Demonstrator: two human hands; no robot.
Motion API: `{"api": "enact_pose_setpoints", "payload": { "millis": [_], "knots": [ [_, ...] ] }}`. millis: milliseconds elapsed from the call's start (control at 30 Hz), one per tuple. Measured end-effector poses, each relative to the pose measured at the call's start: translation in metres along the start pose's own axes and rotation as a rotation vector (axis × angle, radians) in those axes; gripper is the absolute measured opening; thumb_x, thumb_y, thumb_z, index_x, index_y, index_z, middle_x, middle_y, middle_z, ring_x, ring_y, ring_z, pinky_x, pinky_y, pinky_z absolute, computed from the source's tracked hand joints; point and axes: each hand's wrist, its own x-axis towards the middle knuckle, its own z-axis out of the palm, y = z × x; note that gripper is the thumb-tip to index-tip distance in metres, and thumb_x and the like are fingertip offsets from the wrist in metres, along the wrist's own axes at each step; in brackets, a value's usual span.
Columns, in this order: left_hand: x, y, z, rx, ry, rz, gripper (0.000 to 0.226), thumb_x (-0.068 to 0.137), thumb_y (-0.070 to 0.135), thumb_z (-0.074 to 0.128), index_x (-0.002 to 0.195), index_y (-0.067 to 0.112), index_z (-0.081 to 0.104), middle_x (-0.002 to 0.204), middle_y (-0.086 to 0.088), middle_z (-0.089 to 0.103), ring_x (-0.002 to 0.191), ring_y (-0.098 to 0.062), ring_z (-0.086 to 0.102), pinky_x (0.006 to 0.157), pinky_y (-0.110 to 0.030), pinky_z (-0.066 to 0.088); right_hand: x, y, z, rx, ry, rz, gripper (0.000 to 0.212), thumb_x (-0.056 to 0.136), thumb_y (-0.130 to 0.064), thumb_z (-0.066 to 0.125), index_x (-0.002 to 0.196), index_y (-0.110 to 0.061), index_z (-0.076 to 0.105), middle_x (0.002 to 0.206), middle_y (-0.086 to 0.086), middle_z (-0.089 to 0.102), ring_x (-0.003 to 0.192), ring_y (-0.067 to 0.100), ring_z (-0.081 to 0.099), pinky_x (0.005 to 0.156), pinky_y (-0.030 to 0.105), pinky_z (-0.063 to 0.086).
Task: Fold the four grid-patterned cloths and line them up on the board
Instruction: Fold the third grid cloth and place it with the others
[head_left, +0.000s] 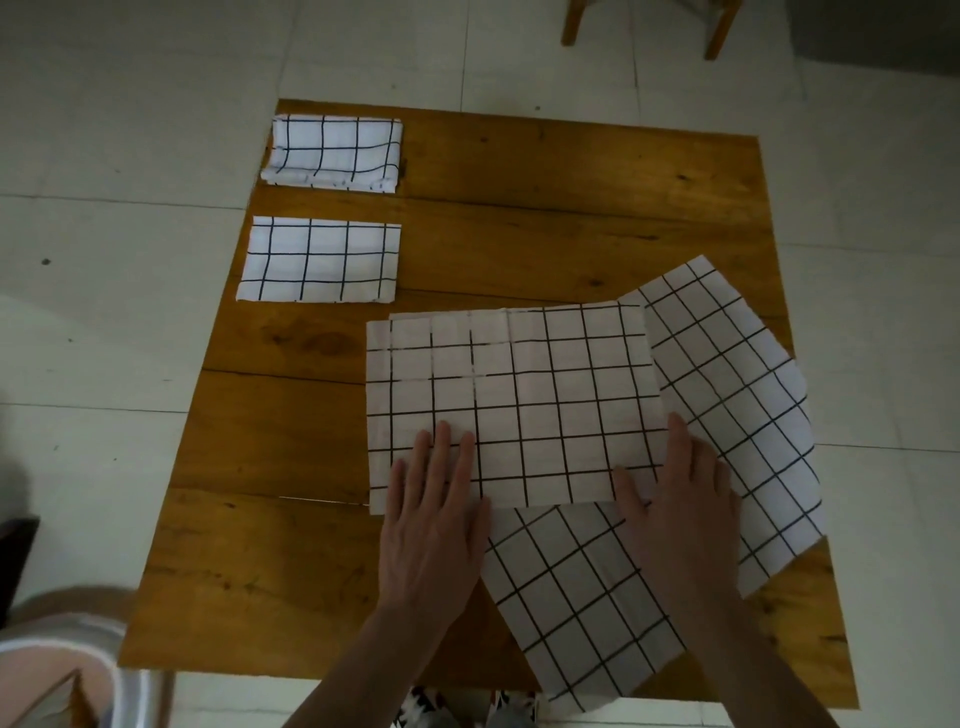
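Two folded white cloths with black grid lines lie along the left side of the wooden board (571, 208): one at the far left corner (335, 150), one just nearer (322, 260). A larger, half-folded grid cloth (514, 400) lies flat at the middle right. It rests on top of an unfolded grid cloth (737, 405) that sits askew and hangs over the board's near edge. My left hand (431, 525) presses flat on the half-folded cloth's near left corner. My right hand (680, 509) presses flat on its near right corner, fingers straight.
The board lies on a pale tiled floor. Wooden chair legs (571, 21) stand beyond the far edge. A round pale basin (67, 670) sits at the near left beside the board. Patterned footwear (457, 706) shows below the near edge.
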Motion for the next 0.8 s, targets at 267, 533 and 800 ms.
{"api": "enact_pose_setpoints", "payload": {
  "millis": [267,533,800],
  "knots": [
    [0.000,0.000,0.002,-0.002,-0.012,-0.026,0.069,0.108,0.055,0.023,0.166,0.021,0.009,0.174,-0.007,0.002,0.161,-0.025,-0.001,0.126,-0.051,0.011,0.007,-0.013,-0.021,0.000,-0.234,0.254,0.080,0.091,-0.063,0.060,0.144,-0.012,0.028,0.131,0.018,0.049,0.115,0.038,0.056,0.083,0.046,0.050],
    [-0.001,0.001,0.002,-0.016,-0.019,-0.036,0.069,0.108,0.056,0.023,0.166,0.022,0.008,0.175,-0.006,0.000,0.161,-0.025,-0.001,0.127,-0.051,0.011,0.008,-0.015,-0.024,0.415,-0.225,0.303,0.061,0.098,-0.035,0.067,0.145,-0.006,0.043,0.134,0.017,0.056,0.111,0.032,0.057,0.081,0.033,0.039],
    [0.000,0.001,0.002,-0.048,-0.027,-0.041,0.068,0.108,0.056,0.025,0.166,0.023,0.010,0.175,-0.004,0.001,0.161,-0.024,-0.003,0.127,-0.049,0.007,-0.018,-0.050,-0.029,0.661,0.086,0.070,0.019,0.098,-0.018,0.067,0.116,-0.012,0.063,0.091,-0.001,0.065,0.081,0.009,0.065,0.060,0.014,0.049]
  ]
}}
